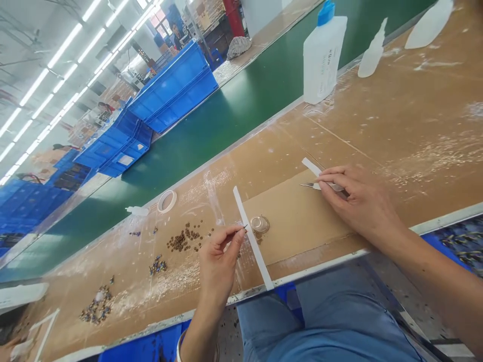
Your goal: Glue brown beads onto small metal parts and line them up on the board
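Observation:
My left hand (223,256) is closed in a pinch at the left white strip (253,241). Between its thumb and index finger is a small dark piece (245,227), too small to name. Just right of these fingertips sits a small round clear dish (260,224) on the cardboard sheet (294,216). My right hand (350,193) grips slim metal tweezers (311,186), their thin tip pointing left over the sheet. Another white strip (311,166) shows beyond my right fingertips. Left of my left hand lies a pile of small brown discs (181,240).
Small dark-blue parts (157,265) and a further heap of parts (97,306) lie to the left. A tape roll (167,201) and small bottle (138,211) stand near the green belt (249,95). A large blue-capped bottle (322,60) stands behind; blue crates (177,90) line the far side.

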`<control>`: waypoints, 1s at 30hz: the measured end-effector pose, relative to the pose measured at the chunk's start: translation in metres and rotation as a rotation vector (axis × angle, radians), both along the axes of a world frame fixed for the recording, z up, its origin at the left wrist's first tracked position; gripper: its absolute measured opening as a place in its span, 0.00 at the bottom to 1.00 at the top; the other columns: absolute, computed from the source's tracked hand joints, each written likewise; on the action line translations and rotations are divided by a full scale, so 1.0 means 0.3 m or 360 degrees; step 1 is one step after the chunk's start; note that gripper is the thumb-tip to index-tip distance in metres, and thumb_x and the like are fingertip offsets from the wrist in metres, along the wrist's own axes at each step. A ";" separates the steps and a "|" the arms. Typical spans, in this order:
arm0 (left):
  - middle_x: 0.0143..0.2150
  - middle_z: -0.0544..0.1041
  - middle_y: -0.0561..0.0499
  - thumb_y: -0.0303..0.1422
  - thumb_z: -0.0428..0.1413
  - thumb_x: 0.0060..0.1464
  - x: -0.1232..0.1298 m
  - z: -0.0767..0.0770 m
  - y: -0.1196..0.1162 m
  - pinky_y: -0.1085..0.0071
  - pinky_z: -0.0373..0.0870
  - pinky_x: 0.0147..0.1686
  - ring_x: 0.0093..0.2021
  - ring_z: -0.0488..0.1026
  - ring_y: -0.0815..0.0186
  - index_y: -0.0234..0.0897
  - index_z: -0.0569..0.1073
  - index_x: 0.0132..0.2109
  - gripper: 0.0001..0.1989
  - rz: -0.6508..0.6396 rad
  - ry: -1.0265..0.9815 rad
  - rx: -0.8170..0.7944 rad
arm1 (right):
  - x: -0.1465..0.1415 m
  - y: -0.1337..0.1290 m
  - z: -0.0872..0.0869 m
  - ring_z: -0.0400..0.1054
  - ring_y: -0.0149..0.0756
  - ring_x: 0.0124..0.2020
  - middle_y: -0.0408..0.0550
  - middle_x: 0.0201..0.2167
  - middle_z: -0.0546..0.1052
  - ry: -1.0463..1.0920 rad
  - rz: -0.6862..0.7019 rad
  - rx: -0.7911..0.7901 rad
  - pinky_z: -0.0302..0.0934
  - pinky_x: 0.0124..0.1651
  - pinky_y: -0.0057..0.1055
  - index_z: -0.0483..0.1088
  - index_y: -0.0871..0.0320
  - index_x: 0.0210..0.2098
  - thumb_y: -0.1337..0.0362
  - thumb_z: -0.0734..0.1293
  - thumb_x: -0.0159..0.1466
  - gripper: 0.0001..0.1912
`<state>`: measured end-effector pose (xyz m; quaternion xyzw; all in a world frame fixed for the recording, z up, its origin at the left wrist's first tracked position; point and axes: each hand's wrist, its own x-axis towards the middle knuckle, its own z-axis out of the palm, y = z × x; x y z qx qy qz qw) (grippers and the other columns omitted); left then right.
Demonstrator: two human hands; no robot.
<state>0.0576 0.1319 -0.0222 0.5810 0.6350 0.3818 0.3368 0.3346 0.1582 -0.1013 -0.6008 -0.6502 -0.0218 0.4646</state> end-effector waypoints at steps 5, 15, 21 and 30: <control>0.31 0.82 0.50 0.34 0.63 0.51 0.027 0.004 0.029 0.70 0.72 0.38 0.33 0.76 0.64 0.42 0.83 0.33 0.04 -0.0136 0.0312 0.0105 | 0.002 0.007 -0.009 0.72 0.43 0.41 0.49 0.40 0.78 0.0033 0.0065 0.0087 0.67 0.45 0.45 0.73 0.53 0.38 0.66 0.63 0.67 0.06; 0.29 0.82 0.52 0.34 0.61 0.51 0.065 0.053 0.060 0.71 0.67 0.31 0.30 0.76 0.64 0.42 0.82 0.31 0.05 -0.0244 0.0709 0.0129 | -0.002 -0.003 0.009 0.71 0.44 0.42 0.49 0.41 0.77 0.0065 0.0054 0.0093 0.68 0.45 0.44 0.72 0.52 0.39 0.68 0.63 0.67 0.07; 0.28 0.81 0.53 0.34 0.60 0.51 0.073 0.053 0.069 0.70 0.67 0.33 0.30 0.76 0.64 0.43 0.82 0.30 0.05 -0.0269 0.0805 0.0133 | -0.001 -0.001 0.005 0.70 0.44 0.41 0.49 0.40 0.78 0.0063 0.0060 0.0074 0.67 0.45 0.44 0.73 0.53 0.38 0.67 0.62 0.67 0.07; 0.27 0.80 0.53 0.32 0.62 0.50 0.079 0.061 0.067 0.72 0.67 0.31 0.28 0.74 0.65 0.44 0.83 0.30 0.04 -0.0285 0.0756 0.0166 | 0.001 -0.004 0.011 0.70 0.44 0.42 0.49 0.41 0.78 0.0097 0.0076 0.0038 0.67 0.46 0.45 0.73 0.52 0.38 0.67 0.62 0.67 0.07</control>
